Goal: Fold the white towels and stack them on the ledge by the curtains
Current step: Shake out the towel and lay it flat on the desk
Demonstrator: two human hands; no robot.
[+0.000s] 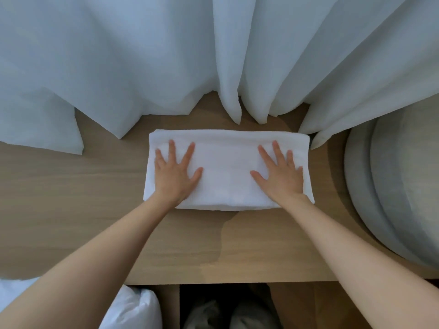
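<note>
white towel [228, 167], folded flat rectangle, on ledge [95, 210]

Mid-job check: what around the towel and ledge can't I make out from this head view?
- Towel: how many folds or layers lie in it; left hand and right hand lie flat on top.
- Ledge back edge: hidden by curtains.
- Grey round thing: cut off by the right edge, so I can't say what it is.
- White bundle: cut off at the bottom and partly behind the left arm.
- Below the ledge: dark, blurred.
</note>
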